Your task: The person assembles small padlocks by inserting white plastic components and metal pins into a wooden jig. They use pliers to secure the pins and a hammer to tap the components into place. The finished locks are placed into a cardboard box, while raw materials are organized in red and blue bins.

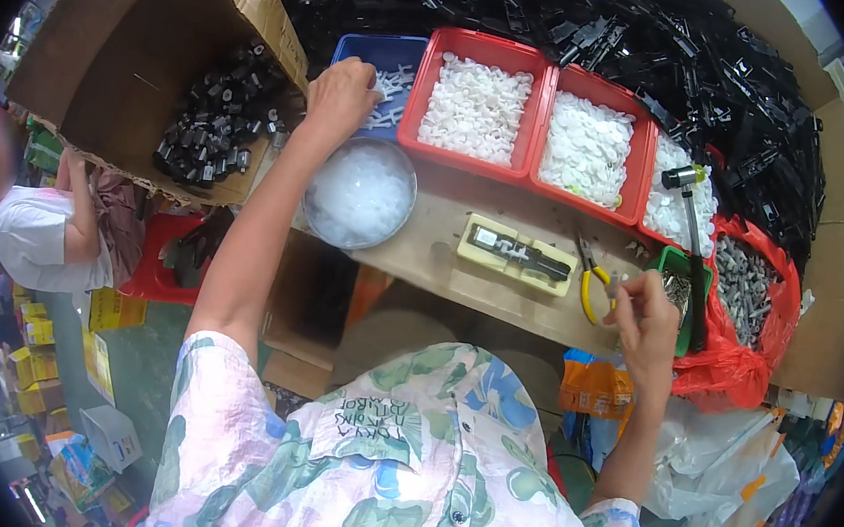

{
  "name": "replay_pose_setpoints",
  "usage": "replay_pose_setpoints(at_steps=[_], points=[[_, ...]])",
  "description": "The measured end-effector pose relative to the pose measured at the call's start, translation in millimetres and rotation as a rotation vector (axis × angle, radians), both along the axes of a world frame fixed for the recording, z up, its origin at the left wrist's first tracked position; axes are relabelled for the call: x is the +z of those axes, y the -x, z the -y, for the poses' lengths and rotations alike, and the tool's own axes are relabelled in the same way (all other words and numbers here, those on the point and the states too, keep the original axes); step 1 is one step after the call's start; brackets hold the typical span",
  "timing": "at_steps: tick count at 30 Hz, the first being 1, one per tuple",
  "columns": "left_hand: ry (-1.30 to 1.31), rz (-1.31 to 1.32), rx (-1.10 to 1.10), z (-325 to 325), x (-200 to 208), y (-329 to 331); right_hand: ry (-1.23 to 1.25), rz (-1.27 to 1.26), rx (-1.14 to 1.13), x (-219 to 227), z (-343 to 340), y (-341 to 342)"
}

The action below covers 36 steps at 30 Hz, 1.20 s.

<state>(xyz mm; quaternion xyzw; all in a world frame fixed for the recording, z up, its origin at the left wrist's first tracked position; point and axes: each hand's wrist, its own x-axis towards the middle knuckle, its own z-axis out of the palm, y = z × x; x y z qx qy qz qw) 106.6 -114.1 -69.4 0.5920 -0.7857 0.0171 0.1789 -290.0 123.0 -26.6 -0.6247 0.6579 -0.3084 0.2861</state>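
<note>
Pliers (589, 295) are lying beside my right hand (648, 318), blue bin (358, 48) under my left hand (340, 98), seemingly for reach; either grip, I can't tell.

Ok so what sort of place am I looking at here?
Probably a small-parts assembly workshop: there are red trays full of small white pieces, a pale yellow fixture holding a black part, and yellow-handled pliers.

From the wearer's head, one wide fisheye looks down over the shirt (473, 424) onto the nearby table (424, 239).
</note>
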Motion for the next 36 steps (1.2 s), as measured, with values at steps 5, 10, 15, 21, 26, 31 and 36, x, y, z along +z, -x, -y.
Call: replay_pose_setpoints(at_steps=[5, 10, 15, 21, 26, 31, 36], points=[[-0.109, -0.217, 0.012, 4.3, 6.5, -1.6, 0.051, -0.066, 0.073, -11.6, -2.9, -11.1], [-0.344, -0.593, 0.083, -2.8, 21.5, -2.9, 0.052, -0.185, 0.079, -22.9, -1.2, -17.4], [-0.284, -0.989, -0.104, -17.7, 25.3, 2.5, 0.092, -0.251, 0.112, -22.4, 2.8, -21.6], [-0.304, -0.744, -0.063, -52.0, 43.6, -11.4, 0.121, -0.214, 0.091, -20.5, -0.2, -18.1], [-0.139, -0.541, -0.125, -89.9, 47.5, -20.4, 0.152, -0.147, 0.078, -16.2, -3.4, -12.6], [-0.021, -0.288, -0.137, -102.9, 31.8, -24.6, 0.17, -0.154, 0.1, -12.9, -2.0, -15.3], [0.032, -0.283, -0.177, -108.2, 38.1, -24.7, 0.213, -0.14, 0.104, -2.6, -1.9, -22.2]])
